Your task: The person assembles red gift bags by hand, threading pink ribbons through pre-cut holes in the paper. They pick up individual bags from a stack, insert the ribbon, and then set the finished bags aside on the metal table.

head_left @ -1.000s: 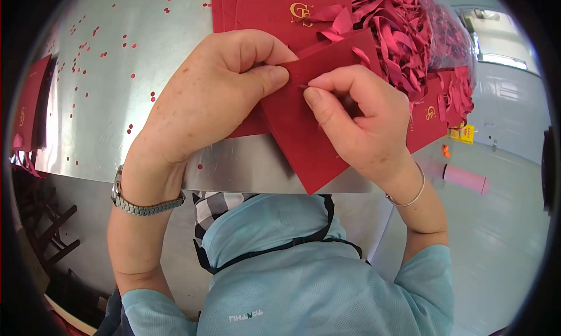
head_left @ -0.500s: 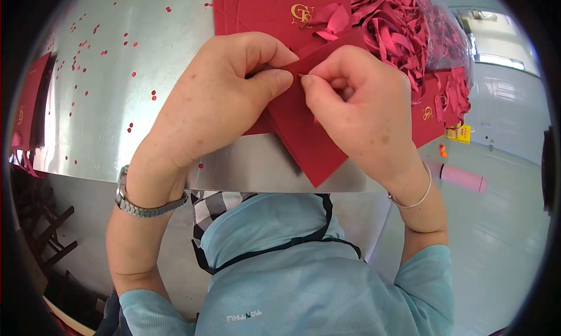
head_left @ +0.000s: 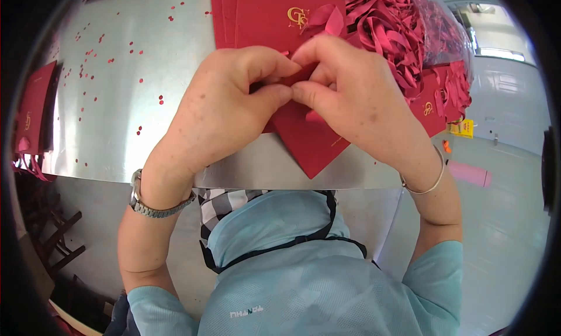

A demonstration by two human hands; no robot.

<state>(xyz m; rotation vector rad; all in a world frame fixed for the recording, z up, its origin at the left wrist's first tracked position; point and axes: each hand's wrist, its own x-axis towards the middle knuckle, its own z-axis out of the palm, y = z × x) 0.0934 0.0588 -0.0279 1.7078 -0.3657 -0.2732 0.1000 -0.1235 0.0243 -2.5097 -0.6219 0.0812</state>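
A dark red paper bag (head_left: 310,152) lies at a slant over the front edge of the metal table, one corner pointing toward me. My left hand (head_left: 236,99) is closed in a pinch at the bag's upper edge. From the other side my right hand (head_left: 356,96) pinches the same spot, thumb tip against the left thumb tip. A short piece of pink-red ribbon (head_left: 314,116) shows below the right fingers. The fingers cover the ribbon's end and the bag's edge. Behind them lie more red bags (head_left: 263,20) with gold lettering.
A heap of red ribbons (head_left: 388,32) in clear plastic sits at the back right, beside another red bag (head_left: 429,108). Small red paper dots are scattered over the metal table (head_left: 117,143). More bags (head_left: 38,108) stand at the left edge. A pink cylinder (head_left: 469,174) is on the floor.
My right hand has shifted left and up, and its fingertips now meet the left ones. The bag has turned slightly, and more ribbon shows beneath my right hand.
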